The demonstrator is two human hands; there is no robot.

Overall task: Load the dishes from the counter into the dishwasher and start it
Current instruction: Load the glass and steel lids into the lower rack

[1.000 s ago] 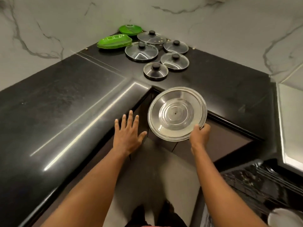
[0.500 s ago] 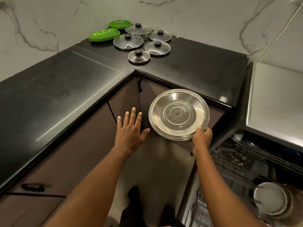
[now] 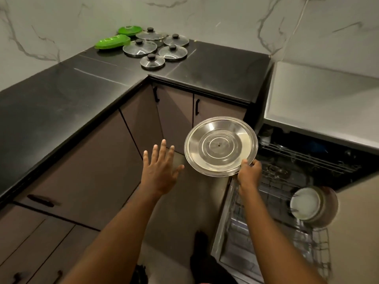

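Observation:
My right hand [image 3: 248, 174] pinches the near rim of a round steel plate [image 3: 220, 146], held tilted in the air beside the open dishwasher [image 3: 272, 203]. Spread and holding nothing, my left hand [image 3: 159, 171] hovers left of the plate. In the pulled-out wire rack [image 3: 307, 242] stand a white plate [image 3: 305, 203] and a brownish bowl behind it. Several glass lids with black knobs [image 3: 152, 61] and green plastic dishes [image 3: 111, 43] lie on the black counter [image 3: 61, 95] at the far corner.
Brown cabinet doors with dark handles [image 3: 114, 160] run under the L-shaped counter. A grey steel surface [image 3: 320, 103] sits above the dishwasher on the right. Marble wall behind. My feet [image 3: 201, 259] are on the floor below.
The view has swung right and back from the counter. The plate in my right hand has moved toward the dishwasher, and more of the rack shows. My left hand stays spread.

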